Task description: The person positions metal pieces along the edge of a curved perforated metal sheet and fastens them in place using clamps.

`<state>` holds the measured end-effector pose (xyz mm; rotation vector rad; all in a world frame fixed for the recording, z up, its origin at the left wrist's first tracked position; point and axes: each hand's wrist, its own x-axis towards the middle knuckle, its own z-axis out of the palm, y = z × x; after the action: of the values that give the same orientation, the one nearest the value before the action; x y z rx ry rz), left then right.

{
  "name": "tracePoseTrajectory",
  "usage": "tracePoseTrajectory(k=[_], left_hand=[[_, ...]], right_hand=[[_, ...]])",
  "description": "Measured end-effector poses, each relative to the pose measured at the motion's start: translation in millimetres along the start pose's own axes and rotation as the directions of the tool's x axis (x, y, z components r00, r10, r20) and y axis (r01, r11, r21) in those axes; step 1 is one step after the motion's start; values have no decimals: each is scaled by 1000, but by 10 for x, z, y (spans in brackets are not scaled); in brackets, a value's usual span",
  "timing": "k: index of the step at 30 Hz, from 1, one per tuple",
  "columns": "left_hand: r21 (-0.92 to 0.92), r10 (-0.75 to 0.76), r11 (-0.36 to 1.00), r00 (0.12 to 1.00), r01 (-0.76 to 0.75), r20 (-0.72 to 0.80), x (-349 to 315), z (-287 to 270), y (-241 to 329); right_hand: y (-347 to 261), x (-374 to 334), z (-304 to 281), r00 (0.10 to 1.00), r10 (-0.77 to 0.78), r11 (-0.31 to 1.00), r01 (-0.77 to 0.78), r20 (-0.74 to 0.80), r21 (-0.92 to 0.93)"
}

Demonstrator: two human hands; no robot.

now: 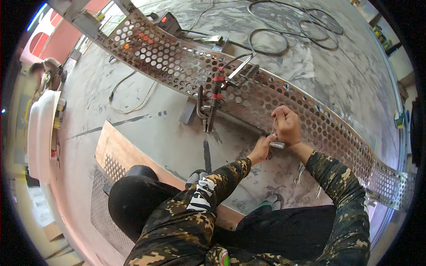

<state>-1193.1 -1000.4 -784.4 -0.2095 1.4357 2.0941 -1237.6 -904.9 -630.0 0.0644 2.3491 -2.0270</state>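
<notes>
The right hand [287,126] pinches a thin wire [274,128], probably light and springy, best held near its end; the left hand [261,150] grips a short metal tube [277,145], likely stiff and slick. Both are beside a holed metal sheet [253,99], presumably heavy, sharp-edged.

From my head, one fisheye camera looks down and forward, past my camouflage sleeves [177,219], to the perforated metal strip [253,95] near me, straight edges bending toward the dark rim.
</notes>
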Motion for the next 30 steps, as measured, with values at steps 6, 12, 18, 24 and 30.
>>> tracePoseTrajectory(k=[6, 12, 18, 24, 30], left_hand=[[-2, -147, 989, 982, 148, 122, -32, -36, 65], [162, 11, 987, 1000, -15, 29, -69, -34, 76], [197, -1, 980, 1000, -3, 22, -16, -46, -38], [66, 54, 996, 998, -56, 30, 15, -74, -48], [598, -30, 782, 970, 173, -241, -194, -110, 335]], right_hand=[[-177, 142, -264, 832, 69, 941, -238, 551, 241], [-214, 261, -223, 660, -55, 993, -40, 750, 108], [-46, 18, -103, 923, 8, 994, -49, 384, 97], [-20, -33, 7, 995, 24, 999, -19, -95, 51], [-194, 424, -365, 928, 203, 847, -326, 311, 420]])
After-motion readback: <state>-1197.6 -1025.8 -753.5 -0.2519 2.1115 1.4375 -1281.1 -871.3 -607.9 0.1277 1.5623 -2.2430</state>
